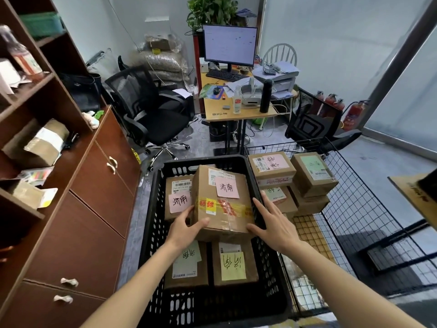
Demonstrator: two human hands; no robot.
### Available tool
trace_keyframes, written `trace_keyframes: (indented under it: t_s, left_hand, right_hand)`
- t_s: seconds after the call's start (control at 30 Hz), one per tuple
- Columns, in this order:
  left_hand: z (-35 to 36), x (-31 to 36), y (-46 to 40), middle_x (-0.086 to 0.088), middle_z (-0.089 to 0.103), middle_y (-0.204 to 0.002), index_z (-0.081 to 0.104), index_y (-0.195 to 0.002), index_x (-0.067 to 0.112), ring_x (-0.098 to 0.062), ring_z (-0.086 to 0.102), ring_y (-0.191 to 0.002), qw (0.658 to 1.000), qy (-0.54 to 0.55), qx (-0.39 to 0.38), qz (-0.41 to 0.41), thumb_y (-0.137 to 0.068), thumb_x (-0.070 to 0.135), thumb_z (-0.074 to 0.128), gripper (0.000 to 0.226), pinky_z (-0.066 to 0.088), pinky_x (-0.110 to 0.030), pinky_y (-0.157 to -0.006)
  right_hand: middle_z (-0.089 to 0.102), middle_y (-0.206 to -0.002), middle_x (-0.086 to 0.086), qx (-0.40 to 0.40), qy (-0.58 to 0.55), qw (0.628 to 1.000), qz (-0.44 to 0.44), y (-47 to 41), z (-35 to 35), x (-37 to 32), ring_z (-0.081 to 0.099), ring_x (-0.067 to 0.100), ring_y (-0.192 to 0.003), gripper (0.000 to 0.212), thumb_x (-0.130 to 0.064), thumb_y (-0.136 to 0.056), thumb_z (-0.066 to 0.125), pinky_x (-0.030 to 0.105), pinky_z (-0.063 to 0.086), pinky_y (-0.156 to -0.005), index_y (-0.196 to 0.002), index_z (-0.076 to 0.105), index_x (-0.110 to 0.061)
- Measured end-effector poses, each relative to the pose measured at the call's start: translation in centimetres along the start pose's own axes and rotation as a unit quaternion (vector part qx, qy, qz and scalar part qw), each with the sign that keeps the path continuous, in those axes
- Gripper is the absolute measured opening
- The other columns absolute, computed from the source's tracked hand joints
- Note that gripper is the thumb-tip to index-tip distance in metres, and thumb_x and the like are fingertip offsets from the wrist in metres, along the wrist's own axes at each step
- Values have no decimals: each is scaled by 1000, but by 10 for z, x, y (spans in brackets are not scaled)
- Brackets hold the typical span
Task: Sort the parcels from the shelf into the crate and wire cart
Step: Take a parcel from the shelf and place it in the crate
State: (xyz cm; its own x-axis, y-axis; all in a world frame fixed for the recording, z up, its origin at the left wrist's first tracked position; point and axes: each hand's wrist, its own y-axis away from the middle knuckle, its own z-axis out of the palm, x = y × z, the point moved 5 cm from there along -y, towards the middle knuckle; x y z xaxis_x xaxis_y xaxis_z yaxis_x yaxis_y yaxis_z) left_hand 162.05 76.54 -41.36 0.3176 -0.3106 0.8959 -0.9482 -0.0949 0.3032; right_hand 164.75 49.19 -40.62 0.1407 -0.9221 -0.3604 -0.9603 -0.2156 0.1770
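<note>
A brown cardboard parcel with a pink handwritten label and yellow-red tape (222,202) was held over the black perforated plastic crate (153,230), resting on other labelled cardboard parcels (234,263) inside. It was gripped at its near left corner by the left hand (186,227), while the right hand (272,224) was pressed with straight fingers against its right side. More parcels were stacked in the black wire cart (354,209) beside the crate.

The held parcel (222,202) hides much of the crate's (156,209) parcels beneath it.
</note>
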Motion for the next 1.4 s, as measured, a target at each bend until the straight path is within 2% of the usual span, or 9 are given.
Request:
trace_keyframes:
  t_s: [0.2, 0.4, 0.57, 0.7, 0.83, 0.97, 1.07, 1.23, 1.4]
  left_hand:
    - [4, -5, 34, -2, 58, -134, 38, -155, 20, -22, 56, -125, 998, 63, -15, -25, -67, 63, 78, 105, 47, -47, -109]
    - [3, -16, 60, -4, 66, -125, 45, -150, 19, -20, 66, -112, 989, 122, -53, -63, -66, 56, 84, 100, 54, -41, -100]
    - [8, -28, 82, 4, 66, -122, 46, -145, 22, -9, 66, -105, 981, 139, -94, -97, -88, 36, 76, 65, 51, -21, -74]
    - [12, -42, 94, 1, 74, -117, 56, -130, 24, -15, 70, -107, 974, 161, -113, -115, -67, 47, 85, 72, 57, -31, -84]
    - [19, -49, 100, 0, 71, -117, 58, -114, 31, -17, 69, -107, 971, 166, -123, -118, -90, 25, 75, 30, 58, -30, -85]
    - [24, -56, 96, 1, 69, -125, 51, -141, 23, -17, 67, -114, 978, 123, -131, -106, -89, 27, 77, 58, 54, -35, -101]
    - [30, -63, 91, 7, 59, -131, 46, -147, 22, -20, 55, -130, 986, 61, -122, -96, -93, 26, 73, 60, 42, -39, -114]
    - [40, -70, 80, -3, 44, -156, 28, -158, 13, -21, 37, -145, 990, -45, -120, -57, -93, 23, 73, 79, 29, -33, -117]
    - [39, -83, 71, 3, 32, -163, 3, -163, 29, -18, 29, -150, 982, -147, -117, -11, -63, 40, 96, 136, 26, -42, -123]
  right_hand:
    - [-11, -169, -14, -28, -19, 999, -28, 28, 1, -7, 1, 14, -157, 81, -72, -95, 40, 50, 18, -124, -162, 18, -33]
    - [-5, -170, -14, -58, -78, 995, -4, 60, -4, -14, -9, 10, -156, 103, -87, -78, 49, 49, 10, -125, -162, 11, -40]
    - [-1, -170, -14, -68, -56, 996, -4, 83, 1, -20, -10, 10, -156, 117, -92, -68, 57, 52, 10, -124, -162, 9, -41]
    - [4, -170, -14, -60, -53, 997, 1, 101, 6, -22, -1, 11, -156, 115, -92, -67, 59, 50, 15, -124, -160, 10, -46]
    - [-1, -170, -13, -60, 24, 998, -4, 109, 11, -25, -3, 12, -157, 108, -83, -76, 59, 45, 11, -125, -162, 9, -40]
    - [5, -171, -7, -45, 122, 991, -31, 103, 21, -27, -11, 13, -156, 104, -77, -81, 60, 38, -4, -125, -163, 14, -32]
    - [12, -170, -4, -35, 204, 977, -53, 99, 31, -28, -19, 18, -155, 99, -73, -84, 60, 43, -10, -126, -162, 19, -27]
    - [27, -166, 6, -25, 298, 951, -80, 90, 52, -34, -28, 36, -150, 85, -75, -88, 51, 51, -21, -121, -155, 36, -24]
    - [32, -163, 14, -39, 338, 933, -114, 79, 59, -34, -5, 31, -157, 85, -73, -92, 46, 47, -19, -123, -152, 38, -13]
